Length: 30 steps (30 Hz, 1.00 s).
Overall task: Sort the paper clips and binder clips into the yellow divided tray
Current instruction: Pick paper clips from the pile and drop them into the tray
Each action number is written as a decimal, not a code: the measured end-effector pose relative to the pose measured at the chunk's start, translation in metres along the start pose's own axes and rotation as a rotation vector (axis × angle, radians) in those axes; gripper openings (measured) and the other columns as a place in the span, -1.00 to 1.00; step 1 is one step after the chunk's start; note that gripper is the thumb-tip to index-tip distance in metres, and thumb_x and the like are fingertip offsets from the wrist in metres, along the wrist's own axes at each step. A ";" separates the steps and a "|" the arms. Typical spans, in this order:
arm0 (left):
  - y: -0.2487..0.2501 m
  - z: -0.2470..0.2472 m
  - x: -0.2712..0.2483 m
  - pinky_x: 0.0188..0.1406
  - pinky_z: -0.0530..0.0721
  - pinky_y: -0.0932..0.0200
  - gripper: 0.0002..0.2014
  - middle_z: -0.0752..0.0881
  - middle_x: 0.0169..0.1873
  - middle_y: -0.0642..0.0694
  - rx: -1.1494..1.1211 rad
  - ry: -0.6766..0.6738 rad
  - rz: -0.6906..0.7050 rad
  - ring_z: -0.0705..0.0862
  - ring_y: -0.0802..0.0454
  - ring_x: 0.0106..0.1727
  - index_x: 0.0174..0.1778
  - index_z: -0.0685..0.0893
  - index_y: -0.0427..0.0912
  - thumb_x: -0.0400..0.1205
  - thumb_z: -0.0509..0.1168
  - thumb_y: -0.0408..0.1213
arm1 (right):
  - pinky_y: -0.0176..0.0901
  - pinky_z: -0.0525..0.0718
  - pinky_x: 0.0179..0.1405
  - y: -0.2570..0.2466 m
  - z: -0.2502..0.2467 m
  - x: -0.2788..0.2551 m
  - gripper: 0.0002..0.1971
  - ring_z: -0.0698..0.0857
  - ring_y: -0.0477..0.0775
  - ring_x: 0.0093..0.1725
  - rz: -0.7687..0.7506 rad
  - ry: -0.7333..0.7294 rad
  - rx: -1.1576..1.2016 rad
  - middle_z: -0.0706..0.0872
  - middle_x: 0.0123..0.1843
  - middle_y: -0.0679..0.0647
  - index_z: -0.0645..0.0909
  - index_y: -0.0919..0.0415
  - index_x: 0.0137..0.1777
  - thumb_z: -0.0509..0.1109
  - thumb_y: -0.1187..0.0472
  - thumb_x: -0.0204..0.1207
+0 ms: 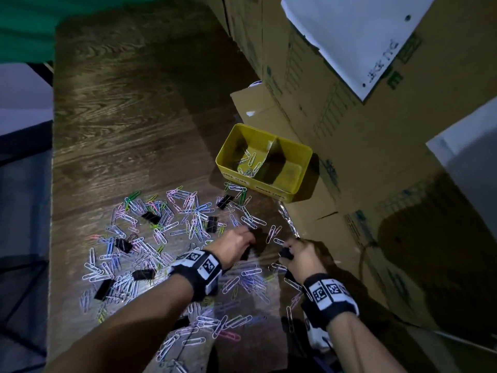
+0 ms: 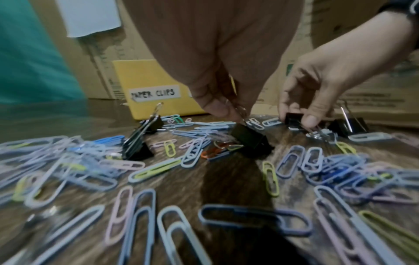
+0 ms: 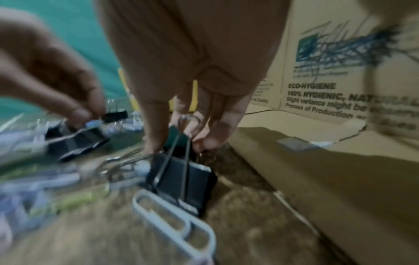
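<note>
Paper clips (image 1: 188, 216), in lilac, pale blue, green and pink, lie scattered flat across the dark wood-grain worktop (image 1: 129, 109), their long axes pointing every way; there are too many to count. A few more lie in the left compartment of the yellow divided tray (image 1: 290, 196), which stands at the far right of the worktop against the cardboard boxes (image 1: 349, 135), its long axis running left to right. The tray has two compartments; the right one looks bare. In the left wrist view a label on its front wall reads PAPER CLIPS.

About seven black binder clips (image 1: 152, 218) sit loose among the paper clips, some on their sides, one with its wire handles (image 2: 158, 108) sticking upward.

The left hand (image 1: 234, 244) reaches down in front of the tray, its fingers (image 2: 217, 107) pinching the wire handle of a black binder clip (image 2: 249, 138) that touches the worktop. The right hand (image 1: 302, 258) is near the boxes, its fingers (image 3: 156, 136) closed on the upright wire handles of another black binder clip (image 3: 183, 181), whose body rests on the worktop beside a white paper clip (image 3: 179, 220).
</note>
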<state>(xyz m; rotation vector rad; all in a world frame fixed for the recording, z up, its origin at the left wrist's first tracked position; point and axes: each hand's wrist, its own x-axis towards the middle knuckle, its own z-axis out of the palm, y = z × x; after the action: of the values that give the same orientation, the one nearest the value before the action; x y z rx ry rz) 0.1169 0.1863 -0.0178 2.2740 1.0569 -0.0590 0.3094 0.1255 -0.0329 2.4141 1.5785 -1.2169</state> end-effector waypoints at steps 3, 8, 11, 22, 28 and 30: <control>-0.010 0.000 -0.013 0.04 0.68 0.08 -0.82 0.67 0.03 -0.14 -0.057 0.084 -0.037 0.67 -0.07 -0.01 0.09 0.66 -0.26 0.65 0.21 -0.37 | -0.09 0.67 0.17 0.004 -0.007 0.005 -0.70 0.67 0.05 0.03 0.029 0.054 0.139 0.65 -0.02 0.02 0.62 0.03 0.15 0.52 0.16 0.43; -0.028 -0.007 -0.024 0.03 0.70 0.04 -0.82 0.69 0.03 -0.11 0.074 -0.010 -0.090 0.69 -0.06 -0.01 0.10 0.68 -0.18 0.61 0.27 -0.36 | 0.01 0.78 -0.11 0.019 -0.037 0.012 -0.72 0.75 0.15 -0.08 0.086 0.309 0.147 0.76 0.01 0.05 0.67 -0.04 0.11 0.52 0.15 0.39; -0.026 -0.016 -0.013 0.06 0.68 0.01 -0.86 0.72 -0.04 -0.12 0.120 0.143 -0.060 0.65 -0.09 0.02 -0.01 0.71 -0.20 0.56 0.31 -0.40 | -0.24 0.63 -0.18 0.025 -0.048 0.007 -0.77 0.68 0.15 -0.06 0.028 0.412 -0.022 0.76 -0.03 0.02 0.67 -0.01 0.01 0.41 0.08 0.33; 0.037 0.040 0.040 0.58 -0.17 -0.30 -0.45 -0.22 0.63 -0.07 0.284 -0.298 -0.039 -0.27 -0.21 0.62 0.62 -0.11 0.06 0.73 -0.08 -0.02 | -0.32 0.58 -0.24 0.012 -0.022 -0.028 -0.80 0.65 0.00 -0.07 -0.009 -0.219 0.063 0.62 -0.20 -0.06 0.57 0.12 -0.05 0.52 0.28 0.42; 0.023 0.060 0.001 0.59 -0.23 -0.22 -0.46 -0.16 0.64 -0.07 0.347 -0.310 0.065 -0.23 -0.09 0.64 0.62 -0.02 0.00 0.73 -0.10 0.00 | -0.27 0.56 -0.12 0.025 -0.037 -0.021 -0.89 0.66 0.00 -0.08 0.021 0.012 0.193 0.69 -0.12 0.06 0.66 0.16 -0.16 0.41 0.39 0.49; 0.020 0.059 -0.006 0.60 -0.15 -0.23 -0.47 -0.11 0.65 -0.07 0.313 -0.264 0.099 -0.18 -0.05 0.64 0.62 0.02 0.03 0.72 -0.04 -0.04 | -0.25 0.52 -0.15 0.030 -0.049 -0.018 -0.88 0.65 0.00 -0.12 0.014 0.165 0.163 0.74 -0.15 0.07 0.73 0.23 -0.17 0.44 0.45 0.44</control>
<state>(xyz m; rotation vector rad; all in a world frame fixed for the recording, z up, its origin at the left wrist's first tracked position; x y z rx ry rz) 0.1397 0.1403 -0.0529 2.5046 0.8410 -0.5013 0.3580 0.1165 0.0006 2.6862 1.5549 -1.2177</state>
